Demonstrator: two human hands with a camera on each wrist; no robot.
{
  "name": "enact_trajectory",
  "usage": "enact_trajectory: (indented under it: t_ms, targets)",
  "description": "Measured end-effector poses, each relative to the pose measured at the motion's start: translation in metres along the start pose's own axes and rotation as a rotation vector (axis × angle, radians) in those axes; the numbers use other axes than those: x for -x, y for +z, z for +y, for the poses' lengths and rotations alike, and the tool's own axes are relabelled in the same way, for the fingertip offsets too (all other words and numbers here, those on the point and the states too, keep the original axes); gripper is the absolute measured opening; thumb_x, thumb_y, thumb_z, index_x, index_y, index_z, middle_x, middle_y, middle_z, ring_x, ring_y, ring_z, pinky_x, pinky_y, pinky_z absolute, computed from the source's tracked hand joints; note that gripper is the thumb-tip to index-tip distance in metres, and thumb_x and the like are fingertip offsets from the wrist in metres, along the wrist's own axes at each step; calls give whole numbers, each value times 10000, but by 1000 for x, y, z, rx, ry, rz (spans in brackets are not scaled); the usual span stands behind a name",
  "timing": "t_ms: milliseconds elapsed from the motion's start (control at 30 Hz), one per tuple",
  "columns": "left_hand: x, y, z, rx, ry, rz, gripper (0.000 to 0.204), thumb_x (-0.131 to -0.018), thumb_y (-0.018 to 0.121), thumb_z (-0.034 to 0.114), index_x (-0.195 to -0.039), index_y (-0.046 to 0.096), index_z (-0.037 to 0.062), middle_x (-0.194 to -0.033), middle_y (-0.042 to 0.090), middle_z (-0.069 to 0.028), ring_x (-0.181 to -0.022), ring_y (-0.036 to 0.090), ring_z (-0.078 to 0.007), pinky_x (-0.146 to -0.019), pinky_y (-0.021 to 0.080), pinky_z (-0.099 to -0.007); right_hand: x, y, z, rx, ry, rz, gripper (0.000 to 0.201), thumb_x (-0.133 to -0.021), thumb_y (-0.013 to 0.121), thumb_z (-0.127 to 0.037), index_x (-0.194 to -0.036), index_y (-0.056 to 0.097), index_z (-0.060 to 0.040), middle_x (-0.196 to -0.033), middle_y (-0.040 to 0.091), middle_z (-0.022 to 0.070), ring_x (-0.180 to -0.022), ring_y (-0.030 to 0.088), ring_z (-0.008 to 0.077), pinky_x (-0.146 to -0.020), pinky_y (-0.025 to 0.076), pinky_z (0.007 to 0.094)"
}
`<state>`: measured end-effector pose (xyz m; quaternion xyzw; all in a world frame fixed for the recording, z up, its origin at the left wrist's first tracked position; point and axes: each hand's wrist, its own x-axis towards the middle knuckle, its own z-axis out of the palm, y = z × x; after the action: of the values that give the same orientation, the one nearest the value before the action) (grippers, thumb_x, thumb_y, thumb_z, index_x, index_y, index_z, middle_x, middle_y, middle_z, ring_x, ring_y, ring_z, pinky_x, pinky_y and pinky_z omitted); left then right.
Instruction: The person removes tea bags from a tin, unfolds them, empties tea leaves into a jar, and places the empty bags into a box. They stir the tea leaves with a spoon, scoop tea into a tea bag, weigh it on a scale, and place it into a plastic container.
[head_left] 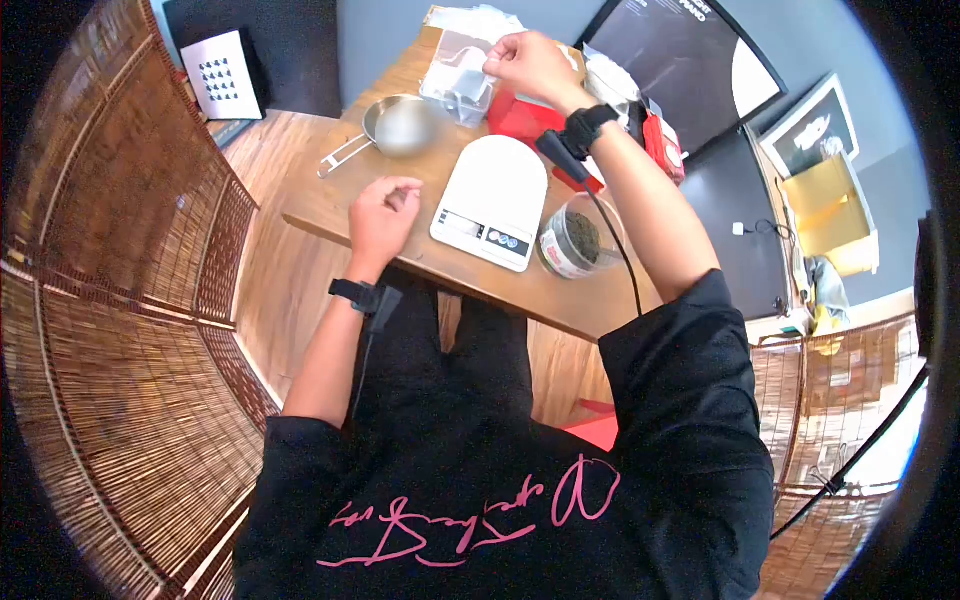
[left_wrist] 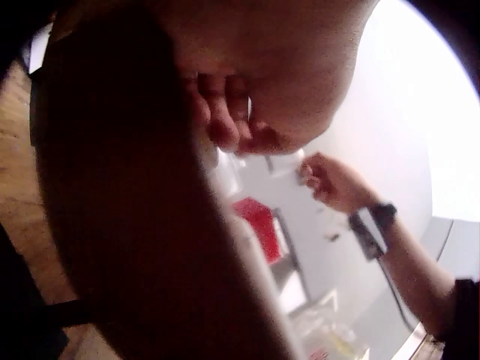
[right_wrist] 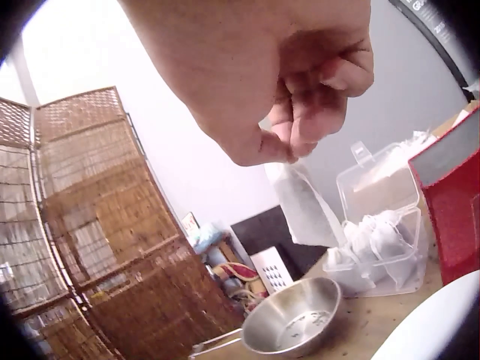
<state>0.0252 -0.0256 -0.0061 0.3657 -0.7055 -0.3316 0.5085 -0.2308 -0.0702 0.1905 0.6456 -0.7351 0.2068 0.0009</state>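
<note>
High over the table's back, my right hand point(head_left: 535, 70) pinches a white pouch point(right_wrist: 304, 206) between thumb and fingers; in the right wrist view it hangs beside an open clear plastic box point(right_wrist: 382, 262) of white pouches. My left hand point(head_left: 383, 225) is at the front edge with loosely curled fingers, holding nothing. Between the hands lies a white kitchen scale point(head_left: 492, 195). A steel pan point(head_left: 400, 125) with a long handle stands behind the left hand, with small bits inside in the right wrist view. Right of the scale is a jar point(head_left: 575, 240) of dark green contents.
A red box point(head_left: 525, 118) stands behind the scale, and a red and white package point(head_left: 662, 140) lies at the right rear. Woven screens point(head_left: 120, 180) flank the wooden table point(head_left: 310, 195). A dark framed board point(head_left: 690, 60) is behind the table. A cable hangs from the right wrist.
</note>
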Motion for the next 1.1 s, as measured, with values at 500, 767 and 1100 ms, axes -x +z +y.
enact_trajectory:
  t_ms: [500, 767, 1100]
  targets:
    - [66, -178, 225, 1873, 353, -752, 306, -886, 654, 75, -595, 580, 136, -611, 586, -3, -441, 524, -159, -419, 545, -400, 320, -79, -20, -410, 111, -78, 124, -811, 734, -139, -827, 706, -19, -634, 583, -16, -585, 537, 52, -549, 446, 241]
    - [90, -197, 223, 2090, 319, -797, 292, -844, 674, 82, -574, 580, 139, -572, 550, -3, -421, 504, -188, -413, 517, -404, 378, -87, -19, -396, 141, 13, 148, -816, 776, -136, -823, 706, -6, -622, 579, -2, -565, 522, 57, -524, 422, 251]
    - [78, -216, 218, 2373, 322, -870, 278, -793, 699, 91, -548, 578, 141, -523, 504, -2, -396, 480, -224, -405, 483, -408, 398, -90, -26, -350, 106, 57, 66, -828, 739, -61, -821, 693, -15, -646, 589, -35, -577, 511, 23, -515, 381, 208]
